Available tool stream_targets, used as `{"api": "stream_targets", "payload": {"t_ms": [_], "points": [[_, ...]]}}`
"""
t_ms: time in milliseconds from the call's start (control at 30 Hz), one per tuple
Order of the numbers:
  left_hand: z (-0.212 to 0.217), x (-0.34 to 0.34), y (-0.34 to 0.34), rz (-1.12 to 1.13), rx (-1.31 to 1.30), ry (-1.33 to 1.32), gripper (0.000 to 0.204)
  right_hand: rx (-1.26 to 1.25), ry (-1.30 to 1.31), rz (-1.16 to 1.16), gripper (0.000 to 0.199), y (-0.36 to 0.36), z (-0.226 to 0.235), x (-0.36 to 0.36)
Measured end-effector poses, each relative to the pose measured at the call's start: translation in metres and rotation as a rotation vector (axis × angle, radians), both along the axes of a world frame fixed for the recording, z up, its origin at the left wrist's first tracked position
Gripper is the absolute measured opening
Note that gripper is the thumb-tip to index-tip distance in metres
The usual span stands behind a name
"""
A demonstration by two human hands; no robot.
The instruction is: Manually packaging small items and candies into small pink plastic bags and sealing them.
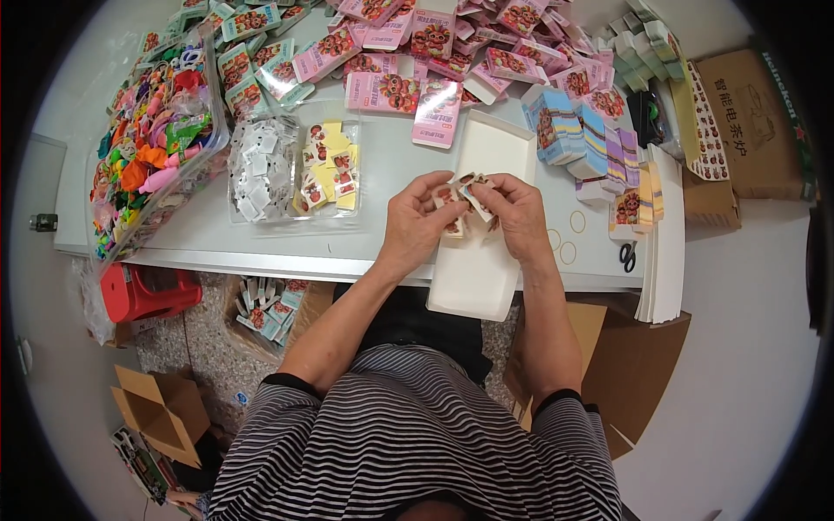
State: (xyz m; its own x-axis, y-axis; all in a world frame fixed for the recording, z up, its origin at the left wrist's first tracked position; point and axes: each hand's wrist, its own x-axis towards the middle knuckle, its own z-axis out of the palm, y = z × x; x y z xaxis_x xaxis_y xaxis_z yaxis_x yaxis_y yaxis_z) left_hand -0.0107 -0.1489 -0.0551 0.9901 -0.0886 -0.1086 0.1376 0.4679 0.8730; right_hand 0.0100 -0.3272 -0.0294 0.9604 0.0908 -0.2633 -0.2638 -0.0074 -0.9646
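My left hand (413, 222) pinches small printed cards (451, 221) between thumb and fingers. In my right hand (519, 219) is another small card (477, 205), held close beside the first ones. Both hands are above a long, shallow white cardboard tray (473, 282) that sticks out past the table's near edge. Left of my left hand, a clear plastic tray (300, 227) has white paper pieces (257, 165) in one part and yellow-backed printed cards (332, 163) in the other. The exact number of cards in my fingers cannot be made out.
Pink small boxes (434, 113) pile up at the back. A clear bin of colourful trinkets (161, 143) stands left. Blue boxes (556, 126), rubber bands (568, 253) and black scissors (627, 256) lie right. Below are a red stool (148, 295) and open cartons (630, 373).
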Motion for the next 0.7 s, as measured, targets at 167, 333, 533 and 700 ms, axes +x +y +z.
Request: {"api": "stream_targets", "payload": {"t_ms": [167, 333, 533, 700], "points": [[-0.008, 0.003, 0.002, -0.014, 0.056, 0.076, 0.03, 0.133, -0.067, -0.172, 0.013, -0.008, -0.018, 0.004], [-0.012, 0.007, 0.008, -0.049, 0.157, 0.078, 0.029, 0.31, -0.084, -0.27, 0.015, -0.023, -0.013, 0.01], [0.004, 0.007, -0.006, 0.035, 0.043, 0.035, 0.04, 0.504, -0.04, -0.165, 0.016, -0.025, -0.018, 0.004], [0.008, 0.016, 0.0, -0.279, 0.082, 0.06, 0.047, 0.545, -0.035, -0.151, 0.016, -0.011, -0.015, -0.004]]}}
